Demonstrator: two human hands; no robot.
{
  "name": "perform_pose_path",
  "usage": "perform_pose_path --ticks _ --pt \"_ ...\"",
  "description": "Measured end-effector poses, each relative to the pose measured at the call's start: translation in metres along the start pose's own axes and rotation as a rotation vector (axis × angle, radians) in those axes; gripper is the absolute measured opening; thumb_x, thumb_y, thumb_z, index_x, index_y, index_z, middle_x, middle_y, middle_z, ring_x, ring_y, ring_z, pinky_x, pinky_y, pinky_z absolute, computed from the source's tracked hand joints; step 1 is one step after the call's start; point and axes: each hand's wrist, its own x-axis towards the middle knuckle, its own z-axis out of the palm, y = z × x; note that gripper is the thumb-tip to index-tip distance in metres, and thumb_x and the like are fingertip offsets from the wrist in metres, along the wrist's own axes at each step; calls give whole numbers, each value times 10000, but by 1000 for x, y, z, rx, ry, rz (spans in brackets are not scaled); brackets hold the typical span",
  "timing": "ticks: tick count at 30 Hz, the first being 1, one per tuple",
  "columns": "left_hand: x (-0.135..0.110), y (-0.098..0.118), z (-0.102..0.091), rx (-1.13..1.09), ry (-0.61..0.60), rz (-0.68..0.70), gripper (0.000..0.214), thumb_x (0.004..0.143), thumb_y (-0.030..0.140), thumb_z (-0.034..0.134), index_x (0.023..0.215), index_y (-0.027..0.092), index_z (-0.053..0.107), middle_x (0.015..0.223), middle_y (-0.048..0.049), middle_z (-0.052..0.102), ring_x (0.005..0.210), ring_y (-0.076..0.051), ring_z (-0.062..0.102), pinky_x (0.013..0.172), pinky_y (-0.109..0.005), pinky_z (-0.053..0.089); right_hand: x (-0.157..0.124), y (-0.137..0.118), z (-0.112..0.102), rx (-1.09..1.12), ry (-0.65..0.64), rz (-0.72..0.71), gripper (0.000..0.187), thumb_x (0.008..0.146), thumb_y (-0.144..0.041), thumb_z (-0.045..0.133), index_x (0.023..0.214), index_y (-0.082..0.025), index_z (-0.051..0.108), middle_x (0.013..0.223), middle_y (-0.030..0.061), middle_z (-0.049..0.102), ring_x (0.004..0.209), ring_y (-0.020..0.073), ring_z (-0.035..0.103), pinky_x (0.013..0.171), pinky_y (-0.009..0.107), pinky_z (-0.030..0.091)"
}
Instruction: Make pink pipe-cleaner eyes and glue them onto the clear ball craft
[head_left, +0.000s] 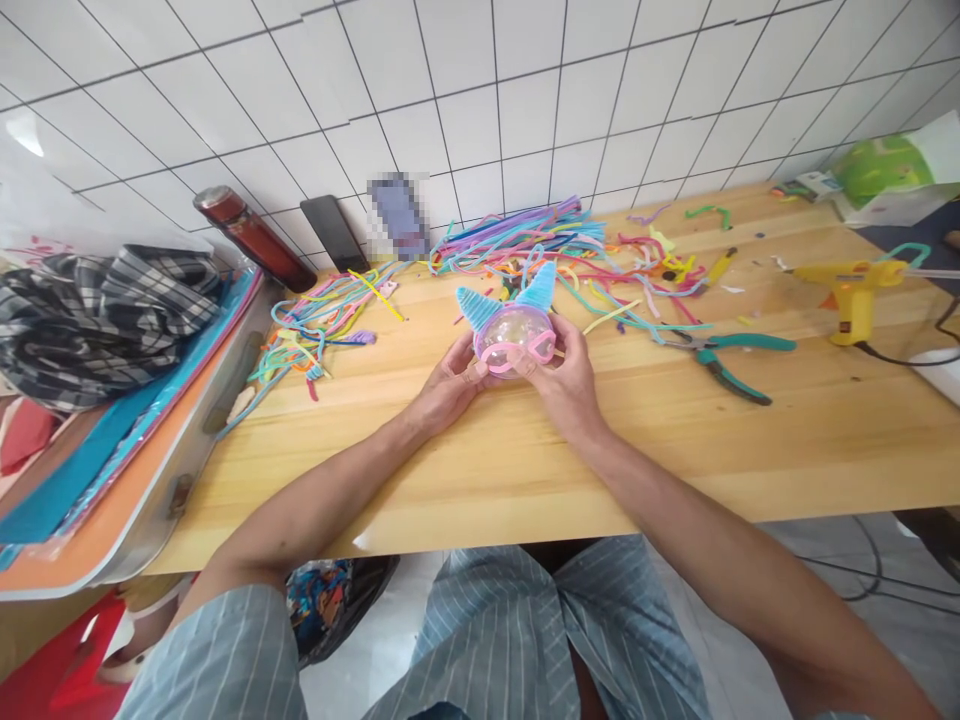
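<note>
Between my two hands, over the table, is a clear rounded ball (513, 328) with a purple rim and two blue pipe-cleaner ears (537, 288) on top. Pink pipe-cleaner glasses (541, 346) lie across its front. My left hand (457, 372) is closed on the ball's lower left side. On the other side, my right hand (564, 372) grips the ball and its thumb presses on the pink glasses. The ball's back and underside are hidden by my fingers.
Behind the ball lies a heap of coloured pipe cleaners (525, 235), with another pile (315, 335) to the left. Pliers (724, 362) and a yellow glue gun (851, 295) are at right. A red flask (255, 240) and black phone (334, 232) stand by the tiled wall.
</note>
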Motion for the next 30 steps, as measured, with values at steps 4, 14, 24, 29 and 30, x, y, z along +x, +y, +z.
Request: perform_pose_path --ticks 4,14,24,29,30 --pt "0 0 0 -11 -8 8 755 793 495 1051 1454 305 738 1480 -89 770 1291 -277 751 1067 -406 643 -1 -2 -1 -1 -10 6 978 777 -787 933 1536 -253 626 1584 179 650 1404 344 665 1186 565 587" --pt "-1 0 3 -19 0 17 744 781 516 1059 1420 308 739 1449 -75 785 1255 -255 754 988 -350 632 -2 -5 0 -33 12 -15 948 762 -730 950 1511 -243 634 1551 184 662 1450 378 639 1235 623 553" --pt "-2 -2 2 -1 23 13 748 783 525 1056 1418 316 721 1442 -66 783 1232 -248 755 1010 -364 626 -1 -4 -3 -31 -5 0 968 735 -689 994 1529 -263 641 1556 168 675 1414 362 667 1207 605 582" --pt "-1 -3 0 -2 22 16 741 786 513 1057 1418 318 721 1455 -68 785 1241 -248 758 1003 -349 640 0 -5 -3 -30 -28 8 970 759 -719 968 1545 -260 632 1543 168 670 1402 356 669 1198 592 586" --pt "-1 -3 0 -5 22 17 735 788 511 1056 1414 318 723 1460 -68 783 1246 -250 757 1009 -352 640 0 -5 -3 -25 -28 10 978 753 -728 967 1542 -257 634 1543 171 671 1402 360 670 1197 595 586"
